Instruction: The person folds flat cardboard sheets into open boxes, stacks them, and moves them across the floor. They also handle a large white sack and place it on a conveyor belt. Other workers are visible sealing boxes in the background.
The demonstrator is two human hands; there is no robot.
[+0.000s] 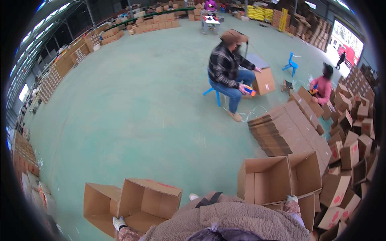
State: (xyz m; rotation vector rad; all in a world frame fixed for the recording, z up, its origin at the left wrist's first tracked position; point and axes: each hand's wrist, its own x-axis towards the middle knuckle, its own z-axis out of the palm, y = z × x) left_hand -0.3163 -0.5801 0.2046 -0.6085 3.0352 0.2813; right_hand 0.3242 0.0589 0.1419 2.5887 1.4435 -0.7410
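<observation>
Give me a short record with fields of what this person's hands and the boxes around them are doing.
Place: warehouse with green floor
Left hand: gloved, on open cardboard box
Right hand: gloved, on flap of another open box
Between the boxes: wearer's fleece jacket
Ahead: seated person working on a box
Right: stack of flattened cartons

A large warehouse or packing hall: a wide green-painted concrete floor (132, 108) runs across the frame, with stacked cardboard boxes (60, 66) lining the upper left wall. Flattened cartons (287, 130) are piled at right, and open boxes (148, 201) stand along the bottom.
</observation>
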